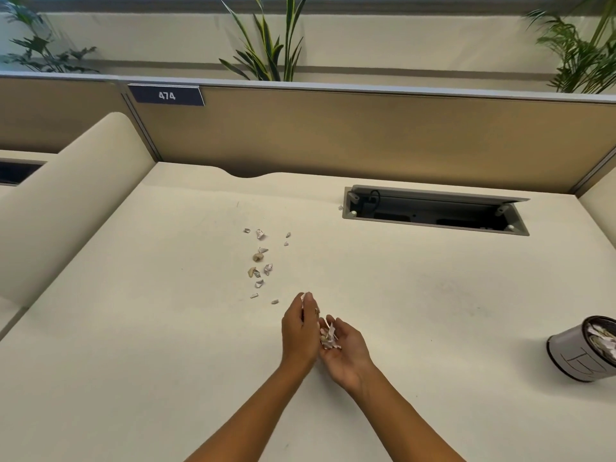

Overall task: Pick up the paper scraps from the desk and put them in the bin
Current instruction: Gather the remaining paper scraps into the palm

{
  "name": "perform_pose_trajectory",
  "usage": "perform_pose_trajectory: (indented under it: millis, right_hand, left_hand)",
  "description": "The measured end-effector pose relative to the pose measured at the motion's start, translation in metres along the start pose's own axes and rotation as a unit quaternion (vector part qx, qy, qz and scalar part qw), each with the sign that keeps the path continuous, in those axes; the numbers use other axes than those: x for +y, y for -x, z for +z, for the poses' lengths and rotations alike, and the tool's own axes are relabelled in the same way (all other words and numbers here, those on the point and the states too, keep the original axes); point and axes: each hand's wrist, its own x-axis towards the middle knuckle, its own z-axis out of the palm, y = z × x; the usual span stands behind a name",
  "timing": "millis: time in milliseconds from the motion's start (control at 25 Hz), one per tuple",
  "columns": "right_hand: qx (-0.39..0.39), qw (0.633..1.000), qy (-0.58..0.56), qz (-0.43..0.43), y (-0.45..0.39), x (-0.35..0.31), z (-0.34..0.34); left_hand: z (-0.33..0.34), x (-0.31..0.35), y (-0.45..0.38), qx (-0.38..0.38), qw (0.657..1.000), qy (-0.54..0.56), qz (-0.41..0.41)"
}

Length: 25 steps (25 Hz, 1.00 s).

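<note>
Several small paper scraps (259, 261) lie scattered on the cream desk (133, 311), just beyond my hands. My right hand (346, 355) is turned palm up and cupped, carrying a small pile of scraps (329, 338) on its relaxed fingers. My left hand (298, 331) stands edge-on right beside it, and its fingertips pinch a small white scrap (303, 297) above the pile. The bin (573, 355), a small grey round container, stands tilted at the right edge of the desk with paper inside.
An open cable tray (433, 211) is sunk into the desk at the back right, with one stray scrap (340, 207) at its left end. A tan partition (333, 135) with the label 474 closes the back, and side dividers stand at the left and right.
</note>
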Motion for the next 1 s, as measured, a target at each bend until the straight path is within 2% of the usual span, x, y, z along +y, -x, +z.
perform_pose_trajectory:
  millis: [80, 280, 440, 480, 600, 720, 800, 920, 1000]
  right_hand:
    - [-0.032, 0.999, -0.023, -0.002, 0.004, 0.0, 0.002]
    - [-0.086, 0.991, -0.101, -0.003, 0.007, -0.004, 0.003]
    - [-0.193, 0.949, -0.241, 0.058, 0.01, -0.01, 0.0]
    - [-0.203, 0.945, -0.248, 0.061, 0.011, -0.012, -0.001]
    - [-0.11, 0.979, -0.169, -0.005, 0.006, -0.024, -0.006]
    - [-0.064, 0.982, -0.17, -0.042, 0.01, -0.037, -0.013]
    - [-0.059, 0.978, -0.192, -0.048, 0.019, -0.05, -0.018]
    - [-0.059, 0.971, -0.223, -0.065, 0.032, -0.076, -0.026]
    - [-0.058, 0.966, -0.239, -0.085, 0.04, -0.096, -0.034]
  left_hand:
    - [0.015, 0.006, 0.008, 0.005, 0.998, 0.066, 0.006]
    - [0.028, 0.008, 0.021, -0.068, 0.987, 0.139, 0.046]
    - [0.037, 0.02, 0.028, -0.074, 0.972, 0.202, 0.095]
    - [0.04, 0.024, 0.029, -0.072, 0.967, 0.222, 0.1]
    - [0.045, 0.03, 0.021, -0.043, 0.962, 0.249, 0.104]
    - [0.046, 0.022, 0.01, 0.007, 0.979, 0.182, 0.09]
    - [0.049, 0.011, 0.004, 0.018, 0.99, 0.135, 0.029]
    - [0.053, -0.011, -0.003, -0.025, 0.998, 0.029, -0.057]
    - [0.053, -0.028, -0.007, -0.09, 0.991, -0.092, -0.048]
